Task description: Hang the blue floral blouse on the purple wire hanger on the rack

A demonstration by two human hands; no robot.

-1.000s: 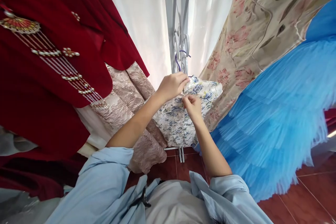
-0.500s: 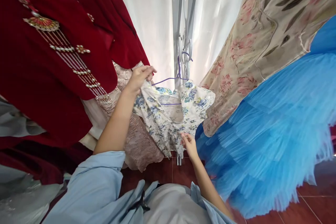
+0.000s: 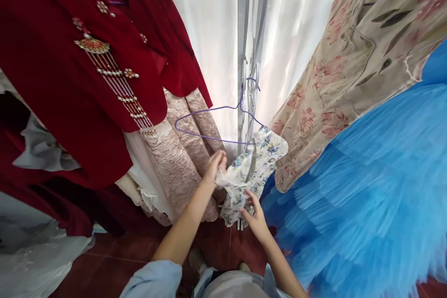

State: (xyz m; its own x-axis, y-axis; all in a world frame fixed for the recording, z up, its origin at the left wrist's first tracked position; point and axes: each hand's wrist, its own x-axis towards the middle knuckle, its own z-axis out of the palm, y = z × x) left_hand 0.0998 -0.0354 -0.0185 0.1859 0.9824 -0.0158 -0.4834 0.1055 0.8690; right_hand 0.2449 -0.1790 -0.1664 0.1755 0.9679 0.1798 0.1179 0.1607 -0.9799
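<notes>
A white blouse with blue and yellow flowers (image 3: 266, 160) hangs by one shoulder from the right arm of a thin purple hanger (image 3: 199, 135). The hanger's left arm is bare. My left hand (image 3: 217, 167) is closed on the blouse's loose left shoulder, below the hanger. On the blouse's front, lower down, is my right hand (image 3: 256, 219), its thumb and forefinger apart against the cloth. Its other fingers are partly hidden.
To the left hang a dark red jacket (image 3: 146, 70) with beaded ornaments and a pale pink textured skirt (image 3: 171, 167). A beige floral dress (image 3: 324, 74) and a blue ruffled tulle skirt (image 3: 349, 186) are on the right. White curtains (image 3: 213, 46) flank a grey metal stand (image 3: 242, 23).
The blouse's left shoulder has come off the hanger, and my left hand has carried it down and to the right. My right hand has moved slightly lower, its fingers now parted.
</notes>
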